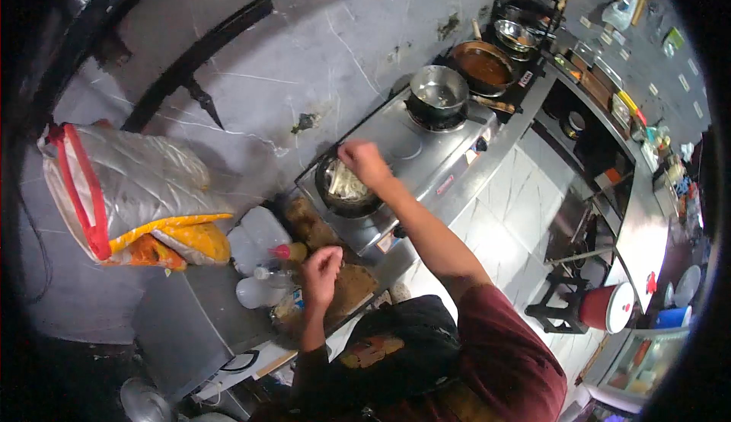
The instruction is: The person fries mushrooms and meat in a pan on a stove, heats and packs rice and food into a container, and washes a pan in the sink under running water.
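My right hand (367, 164) is held over a dark pan (350, 209) on the left burner of the steel stove (407, 151). Its fingers are closed, and anything inside them is hidden. Pale, strip-like food (347, 184) lies in the pan just below the hand. My left hand (322, 273) hovers above a brown board (356, 289) on the counter, fingers curled together; I cannot make out whether they hold something. Close to it are a red-capped bottle (289, 251), clear plastic containers (259, 235) and a small packet (288, 304).
A steel pot (439, 89) stands on the other burner, and a wide pan of brown liquid (484, 66) sits beyond it. A silver quilted bag (152, 182) rests at left. On the right are a black stool (560, 308) and a red bucket (598, 308).
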Tool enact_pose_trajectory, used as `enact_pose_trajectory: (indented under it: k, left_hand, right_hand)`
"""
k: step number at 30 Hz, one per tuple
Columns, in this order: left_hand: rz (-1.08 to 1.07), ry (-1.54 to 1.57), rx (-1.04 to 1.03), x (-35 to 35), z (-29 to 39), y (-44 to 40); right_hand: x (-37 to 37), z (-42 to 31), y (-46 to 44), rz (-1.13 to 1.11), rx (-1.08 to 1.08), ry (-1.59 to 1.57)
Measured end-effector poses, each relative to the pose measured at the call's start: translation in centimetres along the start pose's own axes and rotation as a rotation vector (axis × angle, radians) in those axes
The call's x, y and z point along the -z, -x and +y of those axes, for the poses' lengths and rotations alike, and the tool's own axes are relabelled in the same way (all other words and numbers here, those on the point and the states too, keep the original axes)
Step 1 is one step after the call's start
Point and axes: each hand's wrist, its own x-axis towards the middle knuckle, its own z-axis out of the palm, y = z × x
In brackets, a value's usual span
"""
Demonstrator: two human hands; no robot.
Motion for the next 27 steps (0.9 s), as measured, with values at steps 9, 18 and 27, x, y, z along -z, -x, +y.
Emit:
enact_pose_trajectory:
  k: [9,18,27]
  left_hand:
    - [-0.433,0.151,0.153,-7.7,-2.8,4.3]
    - [-0.356,0.057,-0.087,-26.7,7.4,0.3]
    - [-0.674,-0.323,-0.386,-55.5,9.5,-7.7]
  right_hand:
    - [0.0,1.4,3.9,-0.293,0.056,0.284]
    - [23.2,4.6,12.3,-0.309,-0.204,-0.230]
    - [48.8,23.2,30.8,0.160,-0.603,0.357]
